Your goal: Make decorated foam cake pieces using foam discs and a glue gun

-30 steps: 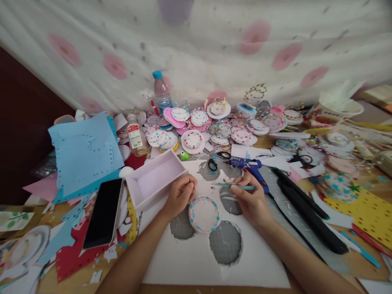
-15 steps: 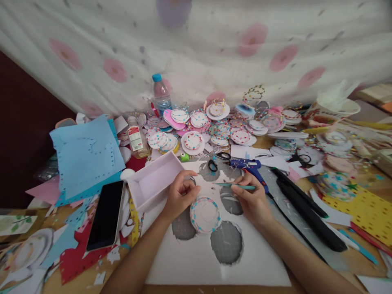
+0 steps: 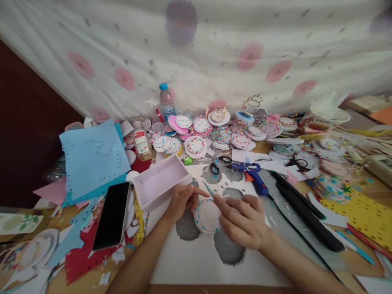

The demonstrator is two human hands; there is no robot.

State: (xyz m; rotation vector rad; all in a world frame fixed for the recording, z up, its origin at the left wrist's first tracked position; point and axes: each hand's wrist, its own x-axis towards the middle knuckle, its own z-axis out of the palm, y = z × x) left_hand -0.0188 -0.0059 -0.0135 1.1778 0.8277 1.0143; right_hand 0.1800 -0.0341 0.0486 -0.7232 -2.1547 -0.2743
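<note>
My right hand (image 3: 241, 218) is closed around a thin teal pointed tool (image 3: 208, 188), its tip slanting up and to the left. Beside it, my left hand (image 3: 183, 202) has its index finger stretched toward the tool, the other fingers curled; it seems to hold nothing. Below both hands a round white paper piece ringed with blue and red dots (image 3: 207, 216) lies on a white sheet with round cut-outs (image 3: 190, 265). My right hand partly covers this piece and the sheet.
A pink open box (image 3: 162, 179) and a black phone (image 3: 112, 215) stand left of the sheet. Right of it lie a blue glue gun (image 3: 260, 183) with its cable and a long black tool (image 3: 306, 216). Many decorated paper discs (image 3: 196, 146) and a water bottle (image 3: 167, 102) fill the back.
My right hand has moved left and turned over, so the tool now slants upward instead of lying level. My left index finger has straightened. The view has shifted slightly.
</note>
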